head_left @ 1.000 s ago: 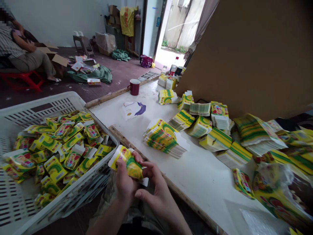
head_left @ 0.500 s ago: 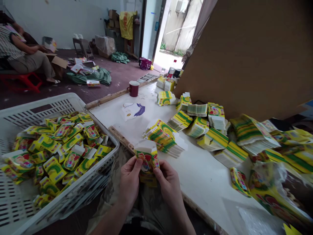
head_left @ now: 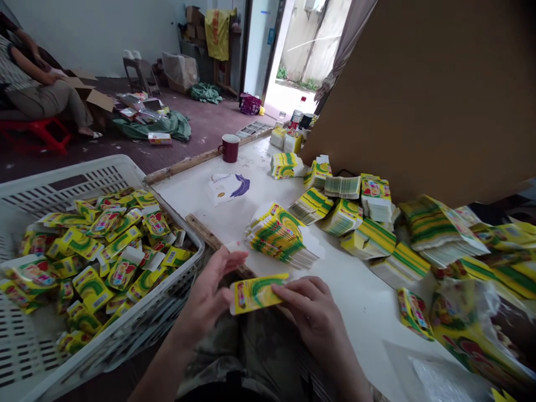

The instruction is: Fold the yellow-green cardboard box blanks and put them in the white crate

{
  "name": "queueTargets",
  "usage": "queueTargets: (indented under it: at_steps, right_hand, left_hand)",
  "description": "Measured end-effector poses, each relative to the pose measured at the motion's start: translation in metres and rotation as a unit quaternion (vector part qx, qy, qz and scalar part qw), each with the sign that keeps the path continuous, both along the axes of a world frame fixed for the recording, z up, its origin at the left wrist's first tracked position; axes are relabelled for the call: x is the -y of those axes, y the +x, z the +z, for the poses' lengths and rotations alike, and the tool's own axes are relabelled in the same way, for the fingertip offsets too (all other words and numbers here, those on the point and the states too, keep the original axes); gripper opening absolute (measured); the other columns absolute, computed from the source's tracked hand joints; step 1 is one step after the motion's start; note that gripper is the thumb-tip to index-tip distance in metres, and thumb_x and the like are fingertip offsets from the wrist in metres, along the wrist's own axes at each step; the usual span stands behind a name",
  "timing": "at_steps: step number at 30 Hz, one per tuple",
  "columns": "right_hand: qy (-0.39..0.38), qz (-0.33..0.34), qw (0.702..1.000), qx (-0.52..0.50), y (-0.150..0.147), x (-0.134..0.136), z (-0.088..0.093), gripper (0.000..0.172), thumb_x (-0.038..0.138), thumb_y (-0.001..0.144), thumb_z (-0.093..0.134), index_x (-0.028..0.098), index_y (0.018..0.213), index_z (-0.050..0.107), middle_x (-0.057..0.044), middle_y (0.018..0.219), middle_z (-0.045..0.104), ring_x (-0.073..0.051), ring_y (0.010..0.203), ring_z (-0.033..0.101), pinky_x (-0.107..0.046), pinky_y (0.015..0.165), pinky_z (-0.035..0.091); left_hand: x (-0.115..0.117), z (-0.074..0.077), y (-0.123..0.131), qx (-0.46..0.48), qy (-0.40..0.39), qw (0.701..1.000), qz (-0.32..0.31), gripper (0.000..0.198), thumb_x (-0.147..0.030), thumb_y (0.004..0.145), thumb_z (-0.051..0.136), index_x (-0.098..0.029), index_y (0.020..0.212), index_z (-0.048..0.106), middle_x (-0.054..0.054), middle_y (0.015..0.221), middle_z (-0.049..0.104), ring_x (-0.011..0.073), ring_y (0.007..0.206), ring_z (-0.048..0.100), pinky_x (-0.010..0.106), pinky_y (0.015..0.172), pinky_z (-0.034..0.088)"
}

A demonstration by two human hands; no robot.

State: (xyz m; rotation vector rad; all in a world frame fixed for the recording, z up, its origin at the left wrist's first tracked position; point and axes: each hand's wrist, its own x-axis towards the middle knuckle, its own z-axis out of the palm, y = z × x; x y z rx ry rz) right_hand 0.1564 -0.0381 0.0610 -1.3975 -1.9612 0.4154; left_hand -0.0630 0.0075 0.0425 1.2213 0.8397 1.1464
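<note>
A small yellow and green printed carton (head_left: 257, 294) is pinched at its right end by my right hand (head_left: 314, 307), above my lap. My left hand (head_left: 209, 290) is beside its left end, fingers apart and slightly blurred; its thumb is close to the white end flap, and I cannot tell whether it touches. Just beyond, a fanned stack of flat cartons (head_left: 278, 231) lies on the white table (head_left: 355, 312). To the left, a white plastic basket (head_left: 167, 296) holds many small cartons (head_left: 123, 268) in a loose heap.
More carton stacks (head_left: 368, 239) line the table's right side, near a torn plastic bag (head_left: 469, 301). A maroon mug (head_left: 230, 149) and a printed wrapper (head_left: 229, 187) are farther back. A brown board (head_left: 419, 100) leans behind. Another person (head_left: 37, 84) sits far left.
My left hand has let go of the carton and opened. The carton has turned sideways in my right hand, showing a long narrow side. The seated person's arms have shifted.
</note>
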Motion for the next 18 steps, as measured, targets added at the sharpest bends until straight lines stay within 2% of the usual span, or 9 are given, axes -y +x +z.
queueTargets:
  at_steps: [3,5,6,8,10,12,14,16,18]
  right_hand:
    - [0.049,0.053,0.994,0.085,-0.003,0.006,0.002,0.043,0.015,0.089,0.061,0.045,0.120,0.065,0.002,0.101,0.075,-0.030,0.114,0.057,-0.058,0.113,0.019]
    - [0.058,0.042,0.995,0.071,-0.009,0.009,0.002,0.052,0.020,0.089,0.063,0.044,0.134,0.053,0.001,0.120,0.069,-0.031,0.130,0.046,-0.059,0.118,0.001]
    - [0.069,0.002,0.997,0.036,-0.012,0.011,0.000,0.060,0.024,0.088,0.065,0.041,0.142,0.044,-0.001,0.133,0.062,-0.032,0.136,0.039,-0.059,0.118,0.000]
    - [0.079,-0.110,0.988,-0.076,-0.016,0.013,-0.006,0.076,0.034,0.087,0.066,0.034,0.152,0.026,-0.006,0.154,0.039,-0.033,0.144,0.027,-0.062,0.118,0.008]
    - [0.032,-0.174,0.962,-0.207,-0.020,0.013,-0.016,0.075,0.042,0.090,0.061,0.029,0.153,0.022,-0.009,0.159,0.029,-0.033,0.146,0.024,-0.060,0.116,0.021]
    - [-0.082,-0.154,0.926,-0.335,-0.025,0.013,-0.027,0.060,0.045,0.095,0.051,0.026,0.149,0.035,-0.010,0.153,0.041,-0.031,0.141,0.036,-0.054,0.112,0.036]
    - [-0.201,-0.095,0.866,-0.448,-0.031,0.013,-0.034,0.053,0.048,0.095,0.049,0.023,0.142,0.048,-0.011,0.141,0.056,-0.031,0.130,0.053,-0.050,0.103,0.047]
    - [-0.272,-0.048,0.811,-0.515,-0.035,0.013,-0.035,0.052,0.048,0.092,0.056,0.023,0.138,0.054,-0.011,0.133,0.063,-0.031,0.122,0.060,-0.049,0.101,0.049]
    - [-0.294,-0.014,0.798,-0.527,-0.035,0.012,-0.033,0.053,0.048,0.090,0.060,0.025,0.137,0.055,-0.011,0.131,0.065,-0.029,0.122,0.059,-0.049,0.106,0.045]
  left_hand:
    - [0.002,0.007,0.005,-0.185,0.026,0.978,-0.088,0.099,-0.047,0.049,0.091,-0.025,0.137,0.051,0.013,0.137,0.058,0.0373,0.127,0.051,0.048,0.107,0.040]
    - [0.005,0.007,0.014,-0.235,0.030,0.963,-0.125,0.084,-0.041,0.054,0.089,-0.025,0.130,0.056,0.011,0.125,0.066,0.0345,0.115,0.061,0.045,0.098,0.049]
    - [0.006,0.006,0.019,-0.247,0.031,0.960,-0.126,0.074,-0.040,0.060,0.085,-0.024,0.127,0.057,0.009,0.118,0.069,0.0318,0.107,0.065,0.042,0.092,0.052]
    - [0.010,0.002,0.027,-0.275,0.038,0.956,-0.096,0.062,-0.036,0.066,0.081,-0.024,0.121,0.056,0.007,0.108,0.072,0.0283,0.097,0.068,0.037,0.083,0.054]
    - [0.014,-0.002,0.033,-0.314,0.061,0.946,-0.062,0.064,-0.033,0.065,0.081,-0.022,0.121,0.052,0.007,0.107,0.071,0.0286,0.096,0.068,0.037,0.082,0.055]
    - [0.019,-0.005,0.036,-0.344,0.105,0.931,-0.055,0.070,-0.032,0.068,0.078,-0.021,0.128,0.044,0.010,0.115,0.068,0.0302,0.103,0.066,0.040,0.087,0.053]
    - [0.021,-0.008,0.037,-0.359,0.161,0.916,-0.072,0.078,-0.028,0.072,0.075,-0.022,0.137,0.033,0.013,0.126,0.062,0.0310,0.110,0.063,0.042,0.091,0.052]
    - [0.023,-0.008,0.038,-0.363,0.211,0.902,-0.101,0.082,-0.023,0.072,0.073,-0.025,0.141,0.027,0.012,0.129,0.059,0.0305,0.112,0.062,0.041,0.091,0.052]
    - [0.023,-0.008,0.038,-0.355,0.239,0.896,-0.119,0.079,-0.019,0.072,0.072,-0.028,0.137,0.029,0.010,0.125,0.059,0.0292,0.109,0.063,0.039,0.088,0.053]
